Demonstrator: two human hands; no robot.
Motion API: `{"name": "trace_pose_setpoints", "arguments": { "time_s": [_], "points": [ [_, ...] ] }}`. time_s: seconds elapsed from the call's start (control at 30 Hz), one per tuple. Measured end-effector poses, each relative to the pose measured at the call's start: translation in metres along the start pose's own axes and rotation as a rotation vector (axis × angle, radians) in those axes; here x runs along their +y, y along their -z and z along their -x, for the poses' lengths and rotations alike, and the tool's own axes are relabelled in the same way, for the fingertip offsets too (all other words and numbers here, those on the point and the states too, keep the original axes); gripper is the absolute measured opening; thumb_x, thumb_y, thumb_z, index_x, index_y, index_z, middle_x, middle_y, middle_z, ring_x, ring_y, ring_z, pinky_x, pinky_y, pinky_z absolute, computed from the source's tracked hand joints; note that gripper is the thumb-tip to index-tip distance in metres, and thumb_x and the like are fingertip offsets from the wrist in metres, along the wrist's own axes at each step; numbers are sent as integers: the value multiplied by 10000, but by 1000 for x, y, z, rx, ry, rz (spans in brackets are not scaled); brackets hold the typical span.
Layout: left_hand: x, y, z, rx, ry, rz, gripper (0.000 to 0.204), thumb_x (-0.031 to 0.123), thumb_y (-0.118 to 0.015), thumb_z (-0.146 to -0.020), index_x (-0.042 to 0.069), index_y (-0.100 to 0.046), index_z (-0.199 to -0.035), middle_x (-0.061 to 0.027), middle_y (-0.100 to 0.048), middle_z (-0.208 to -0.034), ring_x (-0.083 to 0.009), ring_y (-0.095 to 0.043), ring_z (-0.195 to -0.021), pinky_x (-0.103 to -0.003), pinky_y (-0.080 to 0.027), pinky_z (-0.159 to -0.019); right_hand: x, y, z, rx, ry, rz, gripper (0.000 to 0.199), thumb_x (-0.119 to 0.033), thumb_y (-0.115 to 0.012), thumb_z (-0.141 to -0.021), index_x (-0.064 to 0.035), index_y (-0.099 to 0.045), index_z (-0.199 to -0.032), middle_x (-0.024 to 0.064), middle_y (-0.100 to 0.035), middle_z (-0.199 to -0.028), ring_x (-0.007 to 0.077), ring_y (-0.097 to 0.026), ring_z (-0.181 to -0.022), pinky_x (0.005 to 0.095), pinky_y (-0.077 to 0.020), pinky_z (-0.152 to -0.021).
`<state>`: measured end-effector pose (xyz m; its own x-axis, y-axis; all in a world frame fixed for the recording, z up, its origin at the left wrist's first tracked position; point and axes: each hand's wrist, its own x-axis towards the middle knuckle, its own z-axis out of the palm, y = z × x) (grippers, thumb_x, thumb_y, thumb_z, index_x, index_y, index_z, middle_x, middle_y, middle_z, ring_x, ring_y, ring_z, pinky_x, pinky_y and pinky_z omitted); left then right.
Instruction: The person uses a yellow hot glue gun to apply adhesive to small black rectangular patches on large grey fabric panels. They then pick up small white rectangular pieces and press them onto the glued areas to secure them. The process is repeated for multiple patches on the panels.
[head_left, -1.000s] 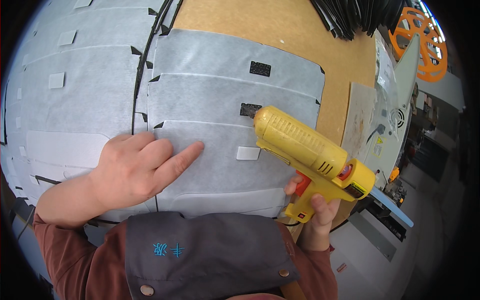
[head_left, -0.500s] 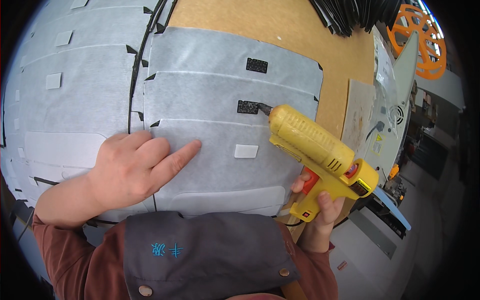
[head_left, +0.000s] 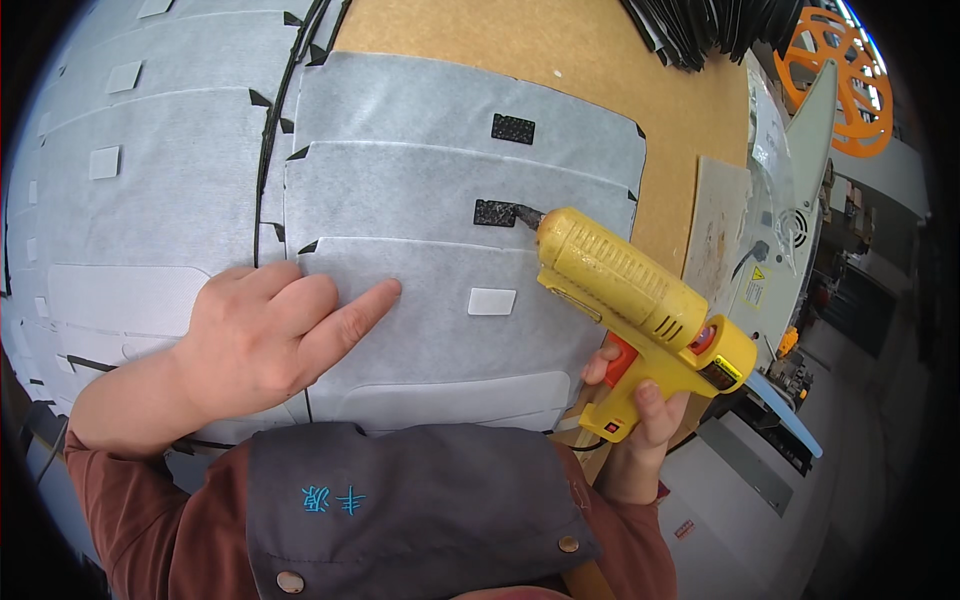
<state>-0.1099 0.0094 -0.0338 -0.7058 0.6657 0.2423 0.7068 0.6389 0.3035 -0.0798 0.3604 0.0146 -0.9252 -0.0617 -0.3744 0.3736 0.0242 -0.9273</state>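
My right hand is wrapped round the handle of a yellow hot glue gun, with fingers by its red trigger. The gun's dark nozzle touches or hovers just at the right end of a small black rectangle on a pale grey-white sheet panel. Another black rectangle sits on the panel farther away, and a small white rectangle on the nearest one. My left hand rests on the nearest panel, index finger stretched out, other fingers bent, holding nothing.
More overlapping pale panels with white rectangles lie on the left, beyond a black edge strip. Under the work is a brown board. Black sheets are stacked at the far right. A grey machine and an orange reel stand to the right.
Almost nothing differs. The panels have shifted very slightly in view; both hands and the glue gun keep their places.
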Motion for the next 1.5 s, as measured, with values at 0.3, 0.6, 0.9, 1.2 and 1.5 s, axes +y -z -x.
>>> {"name": "trace_pose_setpoints", "arguments": {
  "time_s": [0.3,0.6,0.9,1.2,1.5],
  "points": [
    [1,0,-2,3,12,34,520,115,-773,-649,97,-689,-1162,16,-298,-651,-112,-370,-519,-266,-307,-408,4,9,6,-114,7,-63,574,-187,-622,-873,67,-401,-1338,224,-594,-1061,270,-618,-903,380,-506,-783],
    [1,1,-2,-6,16,32,508,113,-769,-653,98,-693,-1154,18,-304,-648,-110,-374,-519,-267,-308,-405,4,7,7,-85,7,-84,584,-189,-633,-870,68,-399,-1339,224,-599,-1057,273,-622,-893,380,-511,-773],
    [0,1,-1,-6,12,28,516,118,-707,-654,104,-686,-1170,18,-318,-653,-108,-385,-528,-258,-320,-406,1,0,0,-6,5,2,655,-279,-640,-862,78,-369,-1339,226,-595,-989,280,-642,-808,406,-538,-733],
    [1,1,-2,1,25,43,526,112,-764,-638,100,-691,-1159,17,-304,-655,-112,-380,-525,-271,-319,-409,2,-3,5,-17,15,-40,643,-277,-652,-857,75,-387,-1325,237,-593,-1012,289,-644,-798,408,-541,-724],
    [0,0,-1,12,23,61,510,111,-754,-652,100,-692,-1158,23,-296,-647,-107,-379,-523,-267,-310,-407,-3,-12,-7,-40,-6,-16,614,-283,-674,-848,109,-440,-1259,232,-603,-998,302,-648,-787,396,-545,-710]
  ]
}}
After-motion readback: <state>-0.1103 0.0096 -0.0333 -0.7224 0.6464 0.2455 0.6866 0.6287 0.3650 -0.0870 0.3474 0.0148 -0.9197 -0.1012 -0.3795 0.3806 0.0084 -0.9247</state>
